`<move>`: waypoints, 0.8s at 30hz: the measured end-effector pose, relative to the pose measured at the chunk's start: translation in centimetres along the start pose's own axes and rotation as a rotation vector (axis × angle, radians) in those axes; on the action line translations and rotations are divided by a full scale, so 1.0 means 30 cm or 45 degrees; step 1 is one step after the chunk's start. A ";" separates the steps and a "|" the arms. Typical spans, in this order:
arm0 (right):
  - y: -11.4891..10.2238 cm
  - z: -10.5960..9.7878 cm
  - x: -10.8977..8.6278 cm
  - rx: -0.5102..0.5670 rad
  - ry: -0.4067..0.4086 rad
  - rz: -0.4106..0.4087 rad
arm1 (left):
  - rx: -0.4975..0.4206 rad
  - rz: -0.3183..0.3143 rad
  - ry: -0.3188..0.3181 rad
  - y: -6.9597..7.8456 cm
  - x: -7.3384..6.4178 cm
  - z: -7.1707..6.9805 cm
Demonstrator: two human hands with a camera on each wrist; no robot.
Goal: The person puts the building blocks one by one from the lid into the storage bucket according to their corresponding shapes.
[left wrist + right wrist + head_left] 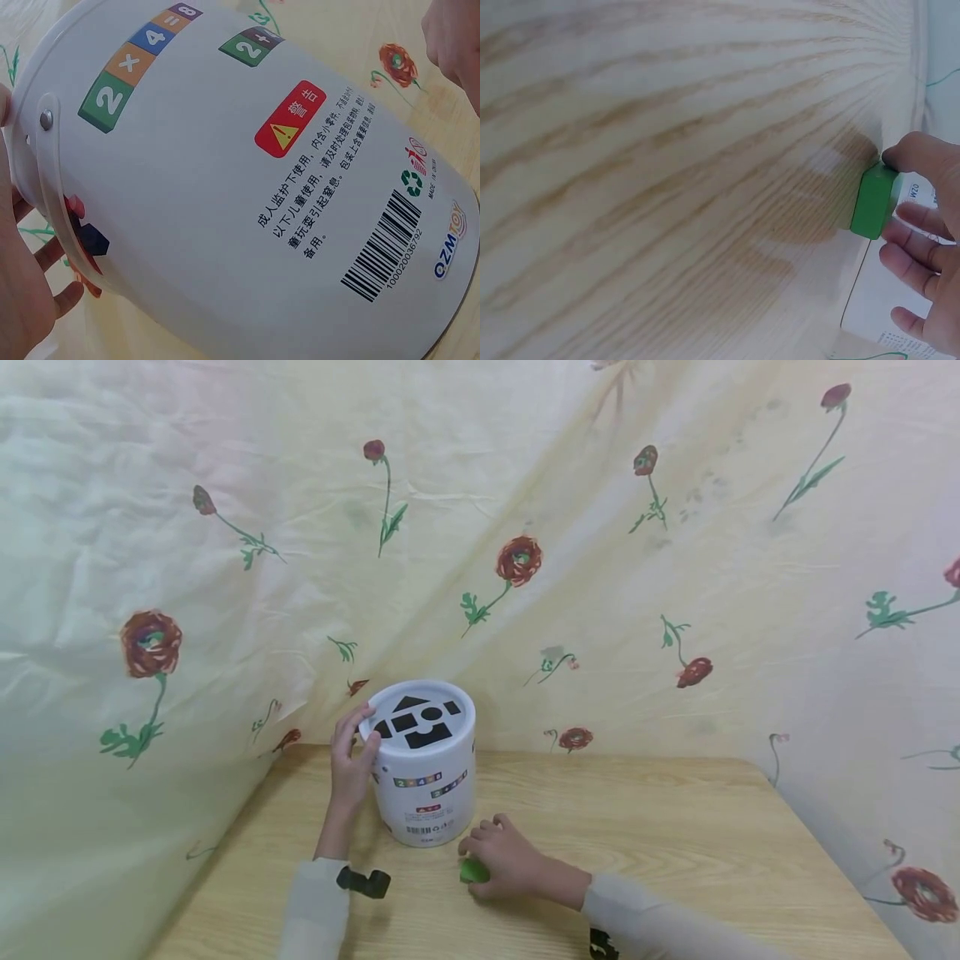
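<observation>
A white toy bucket [426, 802] stands upright on the wooden table, its lid [442, 708] cut with several dark shaped holes. My left hand [351, 768] grips the bucket at the left of its rim, thumb and fingers spread around the edge. In the left wrist view that hand [26, 292] shows beside the bucket's white handle [51, 161]. Just in front of the bucket, to the right, my right hand [510, 860] pinches a small green block [472, 871]. Up close in the right wrist view, the green block [873, 202] has flat, angled faces and sits between thumb and fingers, near the tabletop.
The pale wood table [660, 843] reaches back to a flower-printed cloth [600, 610], which hangs behind and on both sides. A black wrist camera [364, 882] is strapped on the left forearm. Another black device [602, 943] shows below the right sleeve.
</observation>
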State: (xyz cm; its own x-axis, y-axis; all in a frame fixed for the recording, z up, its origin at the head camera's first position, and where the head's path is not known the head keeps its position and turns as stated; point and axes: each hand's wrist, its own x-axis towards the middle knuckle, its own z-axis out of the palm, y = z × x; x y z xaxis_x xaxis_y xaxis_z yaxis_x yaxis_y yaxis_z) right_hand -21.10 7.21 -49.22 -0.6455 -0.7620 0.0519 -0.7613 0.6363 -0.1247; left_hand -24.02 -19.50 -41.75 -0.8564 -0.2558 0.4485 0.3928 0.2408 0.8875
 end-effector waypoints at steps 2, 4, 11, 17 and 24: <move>-0.003 0.004 0.002 -0.034 0.010 0.000 | -0.001 -0.004 -0.002 0.009 -0.005 -0.001; -0.008 0.005 0.003 -0.067 0.021 0.007 | -0.007 -0.018 -0.009 0.047 -0.017 -0.002; -0.024 -0.003 0.010 -0.118 0.018 0.047 | 0.009 -0.029 -0.023 0.090 -0.028 -0.004; -0.040 -0.012 0.010 -0.082 0.027 0.049 | 0.035 -0.048 -0.011 -0.001 0.003 -0.005; -0.059 -0.051 -0.002 -0.080 0.075 0.028 | 0.059 -0.025 0.002 -0.015 0.007 -0.006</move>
State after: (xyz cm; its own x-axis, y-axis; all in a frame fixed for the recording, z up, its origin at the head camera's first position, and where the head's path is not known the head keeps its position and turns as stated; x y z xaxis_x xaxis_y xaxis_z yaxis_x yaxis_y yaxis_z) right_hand -19.82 6.32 -47.48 -0.6632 -0.7406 0.1082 -0.7481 0.6605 -0.0644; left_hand -24.31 -19.82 -42.04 -0.8634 -0.2621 0.4311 0.3600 0.2785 0.8904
